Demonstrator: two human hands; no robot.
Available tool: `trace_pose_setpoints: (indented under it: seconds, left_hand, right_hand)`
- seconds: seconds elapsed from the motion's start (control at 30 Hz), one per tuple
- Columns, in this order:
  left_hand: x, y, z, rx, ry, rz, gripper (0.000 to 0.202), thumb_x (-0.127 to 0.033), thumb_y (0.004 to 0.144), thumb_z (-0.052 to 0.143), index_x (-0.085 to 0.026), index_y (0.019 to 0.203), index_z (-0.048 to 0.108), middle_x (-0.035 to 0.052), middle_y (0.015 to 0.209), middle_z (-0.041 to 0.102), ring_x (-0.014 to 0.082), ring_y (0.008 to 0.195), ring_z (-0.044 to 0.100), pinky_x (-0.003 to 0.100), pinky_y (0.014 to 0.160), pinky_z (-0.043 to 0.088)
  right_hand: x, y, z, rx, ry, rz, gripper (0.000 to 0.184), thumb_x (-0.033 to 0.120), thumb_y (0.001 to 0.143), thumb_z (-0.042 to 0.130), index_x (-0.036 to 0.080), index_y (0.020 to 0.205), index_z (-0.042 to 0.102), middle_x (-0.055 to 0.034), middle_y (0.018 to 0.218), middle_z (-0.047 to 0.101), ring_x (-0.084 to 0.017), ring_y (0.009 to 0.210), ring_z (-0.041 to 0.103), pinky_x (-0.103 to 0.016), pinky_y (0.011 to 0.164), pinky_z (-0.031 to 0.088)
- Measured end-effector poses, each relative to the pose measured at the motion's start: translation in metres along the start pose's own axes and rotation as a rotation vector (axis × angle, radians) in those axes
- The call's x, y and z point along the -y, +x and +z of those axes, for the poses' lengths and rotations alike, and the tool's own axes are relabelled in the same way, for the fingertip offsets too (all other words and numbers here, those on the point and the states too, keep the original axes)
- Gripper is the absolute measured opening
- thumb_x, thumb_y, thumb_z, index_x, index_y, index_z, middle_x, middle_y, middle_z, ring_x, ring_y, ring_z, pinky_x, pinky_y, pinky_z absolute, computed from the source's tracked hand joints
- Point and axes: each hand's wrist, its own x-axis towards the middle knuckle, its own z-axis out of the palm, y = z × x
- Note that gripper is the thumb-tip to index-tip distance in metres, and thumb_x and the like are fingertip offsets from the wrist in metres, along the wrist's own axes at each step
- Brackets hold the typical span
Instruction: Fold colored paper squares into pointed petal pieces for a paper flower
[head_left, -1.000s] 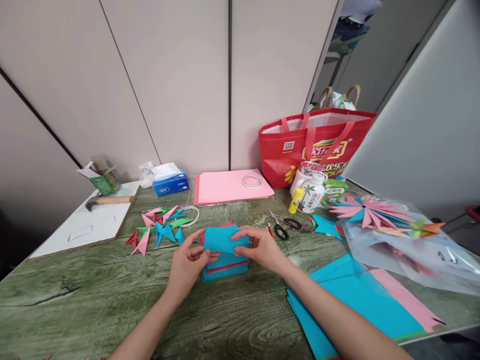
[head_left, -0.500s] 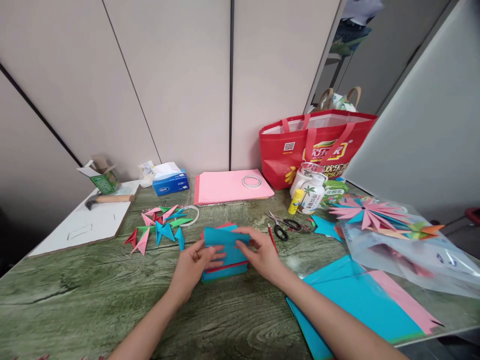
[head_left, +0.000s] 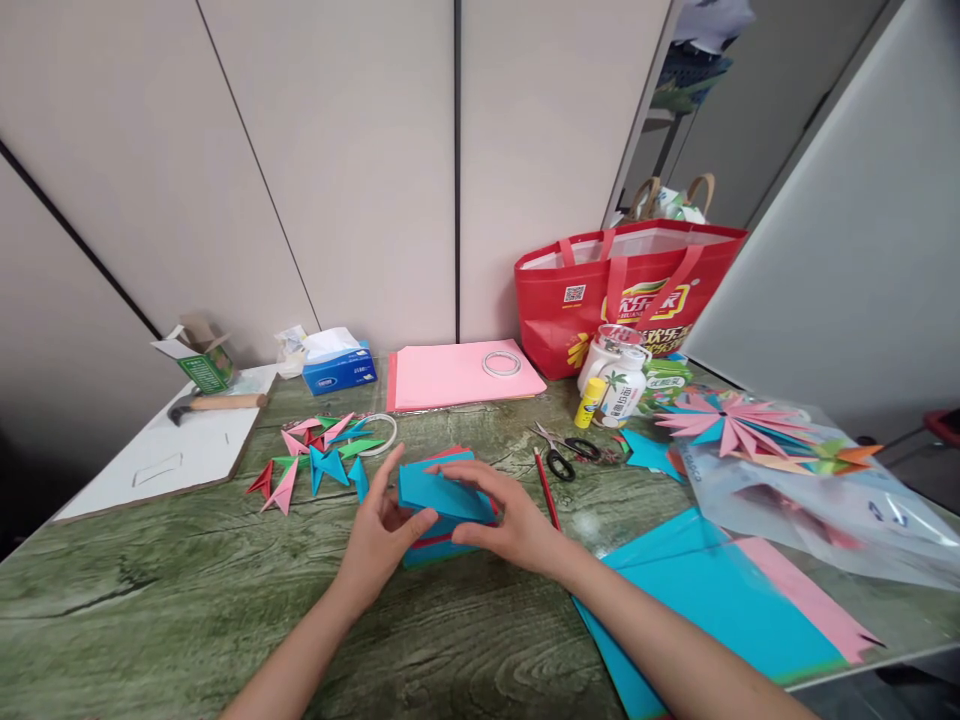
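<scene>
A folded sheet of blue paper (head_left: 436,488) is held up between my hands, tilted over a stack of blue and red paper (head_left: 442,553) on the table. My left hand (head_left: 381,535) grips its left side, thumb in front and forefinger raised beside the edge. My right hand (head_left: 517,520) curves round the right side, fingers over the top and thumb low in front. Right of the stack lies a red pencil (head_left: 547,490), with black-handled scissors (head_left: 561,455) beyond it. Small folded paper pieces (head_left: 326,466) in several colours lie to the left, near a white tape roll (head_left: 384,445).
Pink sheets (head_left: 442,378) with another tape roll (head_left: 501,364) lie at the back. A red bag (head_left: 551,310), a glue stick (head_left: 591,403) and a white bottle (head_left: 624,395) stand back right. Large blue sheets (head_left: 720,610) lie front right; a hammer (head_left: 225,402) rests on a white board (head_left: 187,460) at left.
The folded blue paper has tilted and shifted slightly left. My left forefinger has lifted upright at its edge, and my right fingers have moved left across its top.
</scene>
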Motion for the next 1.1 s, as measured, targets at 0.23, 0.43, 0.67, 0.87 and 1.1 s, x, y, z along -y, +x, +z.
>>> trace_pose_setpoints:
  seconds: [0.23, 0.43, 0.67, 0.87, 1.1]
  left_hand:
    - [-0.002, -0.001, 0.001, 0.008, 0.054, -0.019, 0.08, -0.032, 0.064, 0.068, -0.019, 0.133, 0.03, 0.0047, 0.105, 0.061, 0.0159, 0.075, 0.061, 0.026, 0.068, 0.051]
    - [0.004, -0.001, 0.0, 0.057, -0.024, -0.078, 0.072, -0.033, 0.066, 0.066, -0.015, 0.13, 0.036, 0.0055, 0.09, 0.068, 0.0215, 0.079, 0.064, 0.037, 0.077, 0.051]
    - [0.01, -0.001, 0.001, 0.095, -0.03, -0.061, 0.059, -0.034, 0.07, 0.063, -0.014, 0.123, 0.045, 0.0076, 0.094, 0.069, 0.0225, 0.082, 0.063, 0.036, 0.078, 0.05]
    - [0.006, -0.005, 0.003, 0.201, -0.074, -0.024, 0.063, -0.033, 0.07, 0.064, -0.02, 0.127, 0.039, 0.0091, 0.11, 0.063, 0.0246, 0.097, 0.058, 0.031, 0.077, 0.05]
    - [0.008, -0.007, 0.003, 0.126, 0.096, 0.017, 0.029, -0.029, 0.07, 0.064, -0.018, 0.096, 0.062, 0.0056, 0.093, 0.069, 0.0235, 0.084, 0.062, 0.033, 0.074, 0.049]
  right_hand:
    - [-0.002, -0.002, 0.002, 0.004, 0.18, 0.149, 0.042, 0.027, 0.073, 0.063, 0.026, 0.114, 0.051, -0.0048, 0.117, 0.055, -0.019, 0.105, 0.053, -0.034, 0.091, 0.043]
    - [-0.007, -0.002, 0.0, -0.076, 0.097, 0.232, 0.029, 0.03, 0.084, 0.048, 0.023, 0.111, 0.053, -0.0048, 0.106, 0.061, -0.019, 0.098, 0.057, -0.031, 0.082, 0.047]
    - [-0.013, -0.004, 0.002, -0.141, -0.218, 0.192, 0.023, 0.027, 0.085, 0.044, 0.018, 0.1, 0.058, -0.0028, 0.077, 0.063, -0.017, 0.074, 0.057, -0.026, 0.065, 0.044]
    - [-0.014, -0.007, 0.008, -0.135, -0.325, 0.074, 0.013, 0.025, 0.078, 0.056, 0.017, 0.086, 0.061, -0.0031, 0.079, 0.063, -0.016, 0.07, 0.056, -0.026, 0.066, 0.042]
    - [-0.01, -0.007, 0.011, -0.182, -0.272, 0.084, 0.019, 0.034, 0.074, 0.062, 0.016, 0.079, 0.06, -0.0037, 0.076, 0.059, -0.016, 0.069, 0.052, -0.025, 0.063, 0.04]
